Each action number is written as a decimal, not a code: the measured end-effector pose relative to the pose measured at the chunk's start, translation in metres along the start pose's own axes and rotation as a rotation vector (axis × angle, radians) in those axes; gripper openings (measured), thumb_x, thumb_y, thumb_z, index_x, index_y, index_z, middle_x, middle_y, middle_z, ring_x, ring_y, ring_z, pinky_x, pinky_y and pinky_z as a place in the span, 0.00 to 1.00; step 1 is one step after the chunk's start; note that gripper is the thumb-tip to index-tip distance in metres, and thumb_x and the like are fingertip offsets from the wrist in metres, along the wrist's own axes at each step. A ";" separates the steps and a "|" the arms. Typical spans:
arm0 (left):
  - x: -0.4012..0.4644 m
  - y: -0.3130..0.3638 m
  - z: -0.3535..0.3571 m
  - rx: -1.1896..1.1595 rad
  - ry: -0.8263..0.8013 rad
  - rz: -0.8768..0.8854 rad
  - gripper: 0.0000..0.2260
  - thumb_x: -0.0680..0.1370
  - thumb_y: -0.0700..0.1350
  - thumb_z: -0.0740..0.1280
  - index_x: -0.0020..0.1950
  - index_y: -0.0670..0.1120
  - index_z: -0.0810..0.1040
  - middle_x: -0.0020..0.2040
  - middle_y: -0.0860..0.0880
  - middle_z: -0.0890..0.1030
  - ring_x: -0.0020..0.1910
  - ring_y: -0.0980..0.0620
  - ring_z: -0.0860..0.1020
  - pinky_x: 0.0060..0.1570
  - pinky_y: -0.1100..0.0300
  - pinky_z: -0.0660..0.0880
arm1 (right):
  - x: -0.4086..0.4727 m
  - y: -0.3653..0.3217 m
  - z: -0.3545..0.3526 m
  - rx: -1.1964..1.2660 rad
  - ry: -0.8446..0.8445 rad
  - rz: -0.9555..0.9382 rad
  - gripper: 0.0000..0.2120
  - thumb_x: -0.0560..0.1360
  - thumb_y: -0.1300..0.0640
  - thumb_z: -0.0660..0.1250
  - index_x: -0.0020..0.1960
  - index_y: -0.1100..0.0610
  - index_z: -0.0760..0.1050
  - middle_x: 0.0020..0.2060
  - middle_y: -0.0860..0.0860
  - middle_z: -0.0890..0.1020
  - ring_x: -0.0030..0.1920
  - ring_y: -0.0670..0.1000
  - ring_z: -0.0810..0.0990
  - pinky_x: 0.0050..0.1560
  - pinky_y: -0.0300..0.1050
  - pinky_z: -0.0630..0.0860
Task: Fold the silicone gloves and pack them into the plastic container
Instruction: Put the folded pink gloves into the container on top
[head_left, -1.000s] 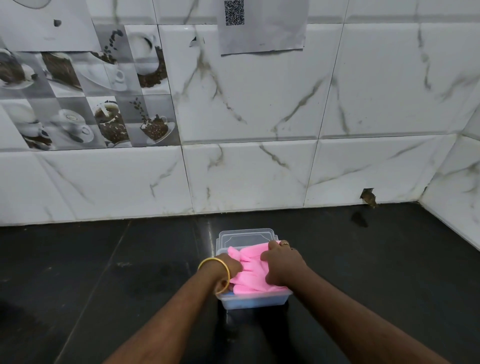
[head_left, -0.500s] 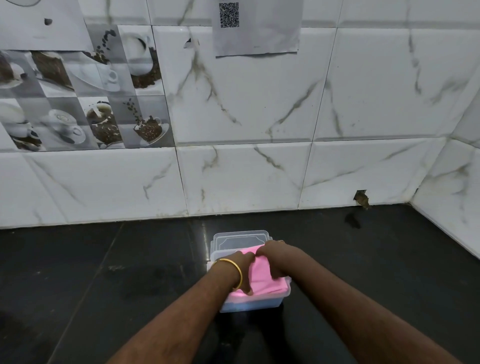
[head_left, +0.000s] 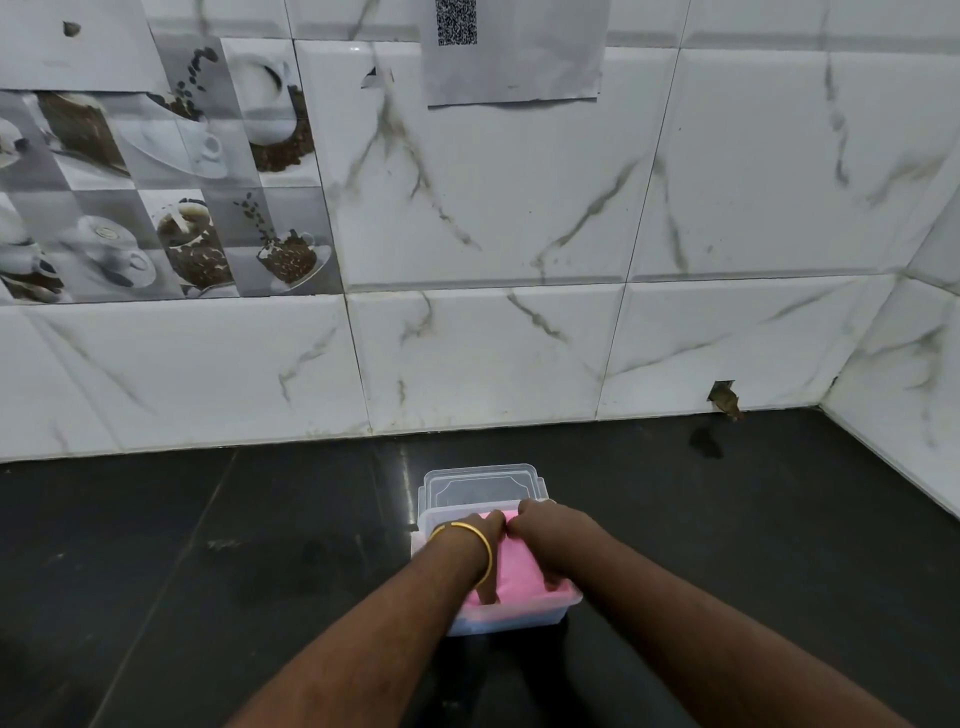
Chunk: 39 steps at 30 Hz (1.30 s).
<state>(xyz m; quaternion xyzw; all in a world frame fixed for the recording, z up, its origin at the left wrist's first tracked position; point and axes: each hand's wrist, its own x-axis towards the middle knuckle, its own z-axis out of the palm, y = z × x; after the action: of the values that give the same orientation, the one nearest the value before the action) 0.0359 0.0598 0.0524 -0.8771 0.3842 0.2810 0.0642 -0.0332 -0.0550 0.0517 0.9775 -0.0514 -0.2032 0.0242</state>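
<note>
Folded pink silicone gloves (head_left: 521, 571) fill a small clear plastic container (head_left: 519, 619) on the black counter. Both my hands lie on top of the gloves and push them down into the box. My left hand (head_left: 475, 543), with a gold bangle at the wrist, covers the left half, its thumb dug in at the near side. My right hand (head_left: 551, 532) covers the right half, its thumb also tucked into the pink material. The fingertips of both hands curl over the far end of the bundle and are hidden.
The container's clear lid (head_left: 480, 486) lies just behind it, toward the wall. A black counter (head_left: 208, 571) spreads to both sides. White marble-pattern tiles (head_left: 493, 208) form the back wall and a side wall at the right. A small hole (head_left: 724, 400) shows at the wall's base.
The loose bunched pink gloves have been pressed flatter into the container. Both hands moved closer together on top of them and lower.
</note>
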 end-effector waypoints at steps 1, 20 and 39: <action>0.002 0.000 0.000 -0.001 -0.007 0.001 0.44 0.64 0.48 0.80 0.74 0.47 0.60 0.69 0.43 0.72 0.67 0.41 0.73 0.66 0.46 0.71 | 0.000 -0.001 0.002 -0.003 0.009 -0.002 0.37 0.64 0.63 0.79 0.70 0.54 0.69 0.63 0.58 0.72 0.63 0.62 0.74 0.61 0.55 0.74; 0.001 -0.019 0.018 -0.002 0.037 0.131 0.47 0.66 0.48 0.78 0.77 0.49 0.54 0.74 0.43 0.64 0.69 0.38 0.71 0.68 0.44 0.68 | -0.001 -0.012 0.013 -0.038 0.024 -0.009 0.26 0.76 0.64 0.65 0.73 0.56 0.66 0.63 0.61 0.72 0.64 0.64 0.72 0.60 0.61 0.74; -0.016 -0.003 0.004 -0.036 0.087 -0.002 0.44 0.66 0.38 0.78 0.75 0.44 0.57 0.71 0.41 0.67 0.68 0.38 0.70 0.65 0.45 0.69 | 0.001 -0.018 0.018 0.122 0.092 0.080 0.43 0.65 0.61 0.77 0.75 0.55 0.61 0.64 0.57 0.69 0.63 0.63 0.72 0.59 0.59 0.76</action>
<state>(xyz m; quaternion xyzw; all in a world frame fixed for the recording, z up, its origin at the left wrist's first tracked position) 0.0276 0.0735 0.0571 -0.8899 0.3806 0.2493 0.0318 -0.0381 -0.0372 0.0335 0.9827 -0.1013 -0.1533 -0.0250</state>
